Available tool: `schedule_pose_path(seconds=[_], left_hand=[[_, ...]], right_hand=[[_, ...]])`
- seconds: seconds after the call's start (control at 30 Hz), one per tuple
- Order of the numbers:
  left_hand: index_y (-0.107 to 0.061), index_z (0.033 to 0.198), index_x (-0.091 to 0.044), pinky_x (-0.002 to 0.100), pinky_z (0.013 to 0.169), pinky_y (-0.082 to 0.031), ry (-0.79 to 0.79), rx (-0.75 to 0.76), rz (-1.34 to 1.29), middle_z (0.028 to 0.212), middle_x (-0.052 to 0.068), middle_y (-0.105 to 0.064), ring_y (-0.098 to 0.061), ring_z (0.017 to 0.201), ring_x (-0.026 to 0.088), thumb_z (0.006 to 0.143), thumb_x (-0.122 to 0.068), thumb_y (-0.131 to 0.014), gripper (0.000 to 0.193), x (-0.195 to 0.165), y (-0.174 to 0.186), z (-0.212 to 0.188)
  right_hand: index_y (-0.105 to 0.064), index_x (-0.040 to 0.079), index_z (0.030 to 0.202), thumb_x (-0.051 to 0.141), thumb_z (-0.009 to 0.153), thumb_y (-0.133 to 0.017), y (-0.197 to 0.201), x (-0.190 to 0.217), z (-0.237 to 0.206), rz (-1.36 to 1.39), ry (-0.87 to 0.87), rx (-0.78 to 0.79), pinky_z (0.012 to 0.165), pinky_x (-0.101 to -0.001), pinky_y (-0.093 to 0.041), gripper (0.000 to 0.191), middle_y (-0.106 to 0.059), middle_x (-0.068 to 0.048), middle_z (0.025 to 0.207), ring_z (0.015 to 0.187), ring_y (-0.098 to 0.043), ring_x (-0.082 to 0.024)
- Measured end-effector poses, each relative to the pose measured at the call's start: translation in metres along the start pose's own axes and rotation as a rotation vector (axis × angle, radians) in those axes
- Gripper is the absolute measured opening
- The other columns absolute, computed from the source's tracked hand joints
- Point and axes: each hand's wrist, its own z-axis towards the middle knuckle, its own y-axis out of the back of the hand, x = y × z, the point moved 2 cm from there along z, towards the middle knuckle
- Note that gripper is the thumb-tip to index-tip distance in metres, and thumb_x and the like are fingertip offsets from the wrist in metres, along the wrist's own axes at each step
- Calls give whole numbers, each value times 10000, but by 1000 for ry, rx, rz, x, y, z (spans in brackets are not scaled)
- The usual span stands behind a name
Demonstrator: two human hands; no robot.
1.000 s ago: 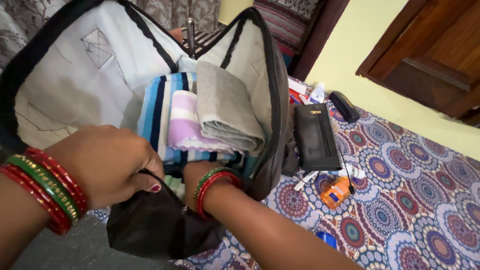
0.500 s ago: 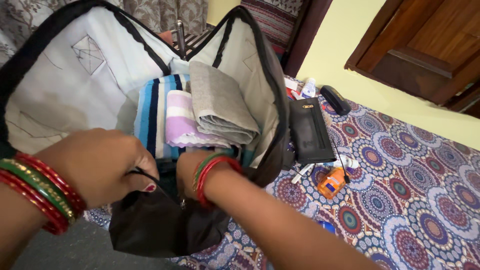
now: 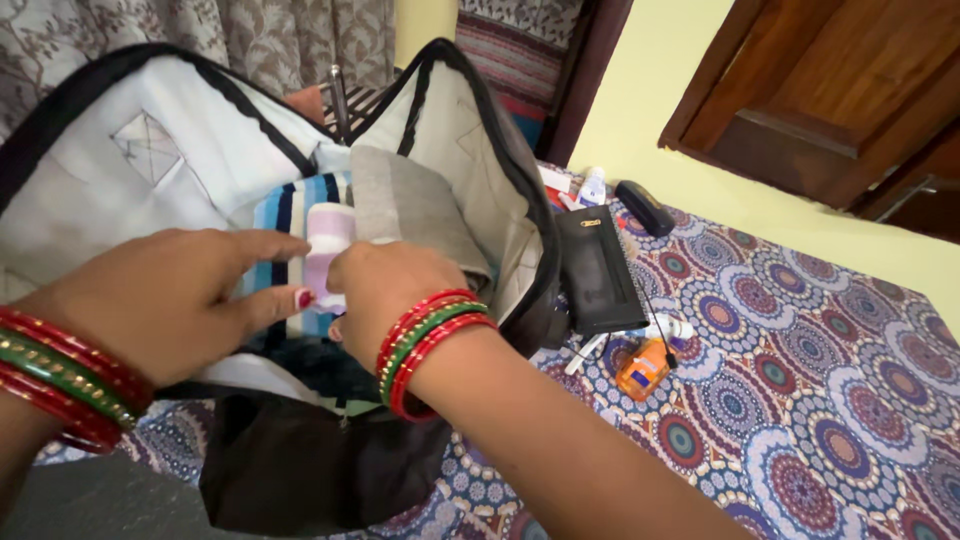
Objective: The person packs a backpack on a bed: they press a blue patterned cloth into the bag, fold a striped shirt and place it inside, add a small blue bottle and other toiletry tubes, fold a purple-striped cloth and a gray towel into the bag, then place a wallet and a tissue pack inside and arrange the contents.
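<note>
Both hands inside an open bag, on the folded clothes.

Head view: I see the bag [image 3: 120, 170] gaping across the left half of the frame, light lining showing. Left hand [image 3: 170, 300] lies flat, fingers loose, thumb tip touching the pink cloth [image 3: 328, 235]. Right hand [image 3: 385, 285] is curled against the same pink cloth, beside the grey cloth [image 3: 415, 210]; I cannot tell if it grips. Striped cloth [image 3: 290, 205] sits behind. Right of the bag, on the patterned sheet [image 3: 800, 420]: black wallet [image 3: 595, 270], orange bottle [image 3: 643, 368].
</note>
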Motion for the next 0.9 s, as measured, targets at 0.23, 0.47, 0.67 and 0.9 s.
schedule_pose_path(seconds=[0.23,0.47,0.67,0.9], left_hand=[[-611,1413,-113,483,909,-510,-388,-435,-133,1143,194,-690,-665,1079,386,932,-365,-623,543,-22,4,7],[-627,1362,-31,521,990,-458,-596,-685,-151,1245,263,-665,-551,1297,461,924,-249,-630,490,-86,9,-3],[-596,1355,-51,576,1092,-350,-539,-658,-197,1332,253,-624,-397,1430,472,922,-253,-620,478,-158,0,-18],[-553,1396,-52,644,1091,-253,-496,-656,-244,1350,300,-576,-352,1380,509,851,-175,-603,561,-238,-21,-21]], right_hand=[[-747,221,1174,254,747,-798,51,-18,-27,-11,97,-233,916,-472,-510,431,-732,-113,1082,1059,-673,-331],[-740,117,1035,274,703,-821,83,-61,-56,-106,243,-371,914,-482,-497,376,-731,-143,1011,1018,-662,-356],[-728,94,968,223,763,-778,106,-112,-88,-77,257,-469,894,-501,-493,247,-727,-148,979,1005,-654,-372],[-714,89,1041,113,773,-704,109,-174,-117,-79,226,-483,899,-494,-500,269,-729,-137,1016,1026,-651,-365]])
